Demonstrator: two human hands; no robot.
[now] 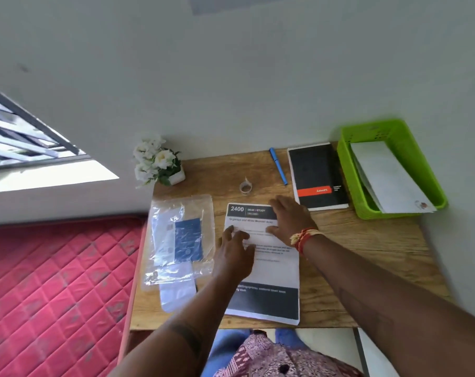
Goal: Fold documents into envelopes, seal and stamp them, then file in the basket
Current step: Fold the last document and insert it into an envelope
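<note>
Both your hands lie on the printed document (269,270), which rests flat on the wooden bench (353,257) directly before you; your left hand (235,253) presses its left edge with fingers spread and fairly straight, gripping nothing; your right hand (290,220), with red and yellow threads at the wrist, lies flat over the upper right part of the sheet, fingers extended, also gripping nothing. The document's header reads 2400. Just left of it lies a clear plastic bag (180,240) holding envelopes and a blue sheet. Beyond the document sits a small roll of clear tape (245,186), then a blue pen (278,165) and a black notebook (318,175). At the far right corner the green basket (348,170) holds white envelopes (388,178). A potted white flower (158,160) stands at the far left corner.
</note>
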